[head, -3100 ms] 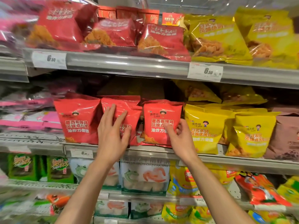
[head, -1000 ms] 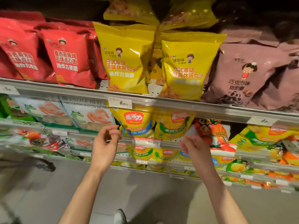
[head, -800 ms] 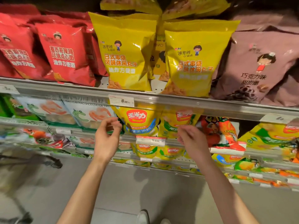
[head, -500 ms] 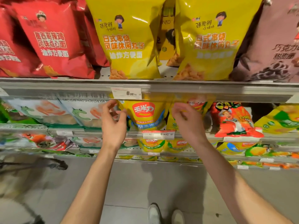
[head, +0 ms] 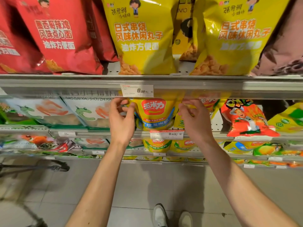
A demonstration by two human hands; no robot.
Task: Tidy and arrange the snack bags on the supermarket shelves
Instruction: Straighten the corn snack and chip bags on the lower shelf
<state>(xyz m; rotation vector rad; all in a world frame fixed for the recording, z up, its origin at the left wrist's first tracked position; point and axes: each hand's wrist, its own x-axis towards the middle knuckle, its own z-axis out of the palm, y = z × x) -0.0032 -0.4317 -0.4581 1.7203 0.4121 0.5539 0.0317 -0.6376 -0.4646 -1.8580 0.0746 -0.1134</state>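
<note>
Snack bags fill the shelves, and the one between the hands is a yellow corn bag (head: 153,114) with a red logo, standing at the front edge of the middle shelf (head: 98,133) behind a price tag (head: 166,134). Nearest, two pale shoes (head: 172,216) stand on the tiled floor. The left hand (head: 121,122) is just beside the corn bag's left edge, fingers loosely curled; whether they touch it I cannot tell. The right hand (head: 194,121) is at a second yellow bag (head: 179,122) right of the first, fingers curled over its top; the grip itself is hidden. Further right leans one orange bag (head: 246,118). Left of the hands lie two white bags (head: 82,112) with green and orange drawings. On the upper shelf (head: 65,82) stand two red bags (head: 62,38) and two yellow bags (head: 141,36), above a 6.50 tag (head: 137,90).
</note>
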